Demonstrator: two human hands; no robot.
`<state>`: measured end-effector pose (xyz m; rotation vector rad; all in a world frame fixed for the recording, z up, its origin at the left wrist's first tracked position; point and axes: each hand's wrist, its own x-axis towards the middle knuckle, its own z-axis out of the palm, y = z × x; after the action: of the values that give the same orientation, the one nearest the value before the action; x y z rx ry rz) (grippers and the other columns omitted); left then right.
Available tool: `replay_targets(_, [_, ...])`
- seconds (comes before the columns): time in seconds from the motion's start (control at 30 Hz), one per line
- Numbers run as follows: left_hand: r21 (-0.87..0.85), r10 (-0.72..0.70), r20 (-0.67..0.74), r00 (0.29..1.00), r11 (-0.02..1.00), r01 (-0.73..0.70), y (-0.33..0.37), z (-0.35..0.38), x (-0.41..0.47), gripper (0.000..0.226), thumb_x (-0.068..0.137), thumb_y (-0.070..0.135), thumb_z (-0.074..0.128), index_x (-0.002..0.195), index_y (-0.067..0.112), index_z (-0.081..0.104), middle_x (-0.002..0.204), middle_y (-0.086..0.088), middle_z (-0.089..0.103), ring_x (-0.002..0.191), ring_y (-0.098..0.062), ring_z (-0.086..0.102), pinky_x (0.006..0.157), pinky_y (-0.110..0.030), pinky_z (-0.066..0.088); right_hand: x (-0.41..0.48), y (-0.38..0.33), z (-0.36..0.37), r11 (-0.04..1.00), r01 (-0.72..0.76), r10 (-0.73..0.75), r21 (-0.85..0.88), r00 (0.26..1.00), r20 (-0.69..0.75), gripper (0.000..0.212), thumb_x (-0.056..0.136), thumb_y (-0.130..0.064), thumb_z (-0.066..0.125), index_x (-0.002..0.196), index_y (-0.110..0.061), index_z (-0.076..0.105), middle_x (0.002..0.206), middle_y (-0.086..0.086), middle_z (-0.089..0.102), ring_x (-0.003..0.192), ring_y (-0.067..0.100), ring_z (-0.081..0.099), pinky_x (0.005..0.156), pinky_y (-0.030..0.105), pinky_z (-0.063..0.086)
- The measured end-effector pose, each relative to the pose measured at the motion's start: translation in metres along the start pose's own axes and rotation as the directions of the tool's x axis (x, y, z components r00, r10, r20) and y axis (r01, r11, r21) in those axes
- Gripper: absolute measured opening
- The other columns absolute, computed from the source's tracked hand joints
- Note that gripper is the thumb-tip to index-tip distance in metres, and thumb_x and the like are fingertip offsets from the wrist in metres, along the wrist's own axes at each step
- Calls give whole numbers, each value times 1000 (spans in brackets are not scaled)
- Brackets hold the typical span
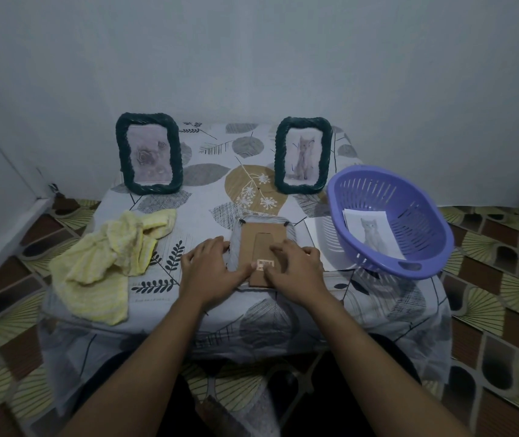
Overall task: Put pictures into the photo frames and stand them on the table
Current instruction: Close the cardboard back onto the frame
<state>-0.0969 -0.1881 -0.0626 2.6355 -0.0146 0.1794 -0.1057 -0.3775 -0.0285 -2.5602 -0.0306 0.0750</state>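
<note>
Beneath the left grip (210,266) and right grip (296,266), flat on the tabletop (210,197): photo frame (251,244), face down, cardboard back up. Clamps its left edge with the left grip, thumb on the backing; presses the cardboard with the right grip, fingers (283,249) spread. Beyond the grips, rose frame (149,152) and cat frame (303,156) upright. Right of them, purple basket (374,187) holding a cat picture (371,234); left, yellow cloth (106,263).

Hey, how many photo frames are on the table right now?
3. A dark green woven rose-picture frame stands back left; a matching cat-picture frame stands back right; a face-down frame, brown cardboard back up, lies at the front under the left hand and right hand. None appears hidden.
</note>
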Motion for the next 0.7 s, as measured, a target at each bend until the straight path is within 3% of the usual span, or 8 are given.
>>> replay_targets(0.13, [-177,-44,21,999,983,47,2,-8,0,56,81,65,42,121,29,58,119,14,56,125,-13,45,101,-37,20,5,-3,5,1000,-10,10,-18,1000,26,51,89,-39,60,139,-34,51,156,-3,35,133,30,27,105,32,25])
replay_targets(0.23, [-398,-90,45,995,912,101,-2,-16,2,36,77,49,51,107,37,67,110,16,67,114,-12,59,105,-43,35,10,-7,8,999,0,-3,51,999,48,55,84,-41,57,138,-33,52,153,1,39,135,30,29,99,29,21])
replay_targets(0.3, [-553,-150,29,988,821,141,0,-25,2,28,80,31,61,108,32,68,112,7,69,111,-15,62,99,-40,45,10,-11,8,990,11,-19,142,998,51,56,86,-39,58,141,-31,51,150,2,40,136,32,29,102,32,24])
replay_targets(0.37, [-635,-203,-16,979,759,147,5,-37,2,25,86,13,62,110,22,65,117,0,65,113,-18,59,93,-32,45,9,-16,8,978,40,-63,206,993,103,57,91,-35,59,146,-30,44,152,3,37,137,32,26,107,36,25])
replay_targets(0.47, [-684,-239,-123,963,724,92,11,-54,6,26,85,15,60,109,20,69,118,1,65,112,-16,59,98,-42,49,7,-26,9,949,62,-144,308,958,248,64,95,-37,58,153,-33,30,158,-1,29,142,26,18,117,46,23])
replay_targets(0.53, [-713,-239,-164,957,699,52,18,-66,9,26,83,18,59,107,25,68,117,3,65,112,-16,59,99,-47,50,7,-34,8,853,3,-191,521,932,309,65,97,-36,60,154,-28,29,154,0,35,142,20,26,118,43,27])
replay_targets(0.6, [-700,-215,-188,958,714,23,28,-75,11,24,84,20,60,106,26,68,114,5,64,112,-14,58,99,-44,49,8,-42,5,750,-85,-197,656,918,344,57,101,-29,57,152,-19,34,145,-4,43,135,11,38,112,30,34])
replay_targets(0.7, [-612,-127,-193,973,790,-18,44,-82,13,26,92,19,62,116,17,71,119,3,65,110,-10,56,98,-34,47,14,-44,2,652,-180,-100,737,943,319,38,104,-37,47,138,-21,50,139,0,54,126,20,51,98,37,45])
